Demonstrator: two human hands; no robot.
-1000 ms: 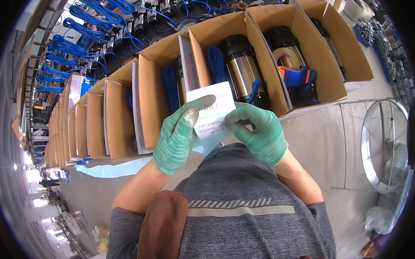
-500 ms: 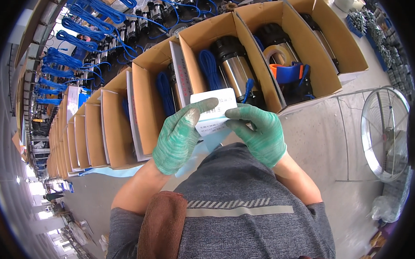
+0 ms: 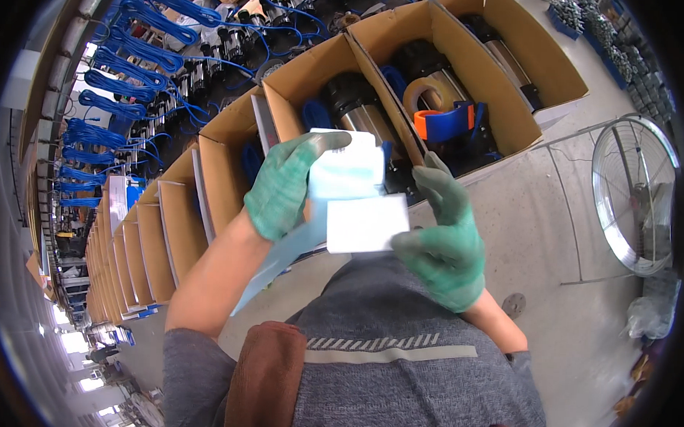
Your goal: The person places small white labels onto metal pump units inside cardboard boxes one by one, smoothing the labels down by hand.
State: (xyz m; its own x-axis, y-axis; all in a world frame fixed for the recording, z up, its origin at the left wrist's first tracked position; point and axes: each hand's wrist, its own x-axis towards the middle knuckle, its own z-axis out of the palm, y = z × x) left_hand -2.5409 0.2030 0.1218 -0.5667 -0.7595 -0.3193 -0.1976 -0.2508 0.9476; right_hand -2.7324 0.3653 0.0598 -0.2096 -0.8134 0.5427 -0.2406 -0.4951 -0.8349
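Note:
Both my hands wear green knitted gloves with darkened fingertips. My left hand [image 3: 283, 185] pinches a white printed label [image 3: 347, 162] by its upper left edge. A long pale blue strip [image 3: 276, 264] hangs below that hand. My right hand [image 3: 446, 243] grips a blank-looking white label [image 3: 366, 223] at its right edge, thumb on top and some fingers raised. The right hand's label lies just below and in front of the left hand's. Behind them stands an open cardboard box [image 3: 289, 99] with a black-and-steel cylindrical pump [image 3: 364, 109] and coiled blue cable inside.
A row of open boxes [image 3: 172, 219] runs off to the left. In a box on the right, a blue-and-orange tape dispenser [image 3: 443, 123] and a tape roll [image 3: 425, 96] lie on a pump. Coiled blue cables [image 3: 136, 71] hang at far left; a large fan [image 3: 635, 197] stands right.
My right hand has moved right and down, with a white label now apart from the one in my left hand. The pale blue strip shows more; the boxes have shifted leftward in view.

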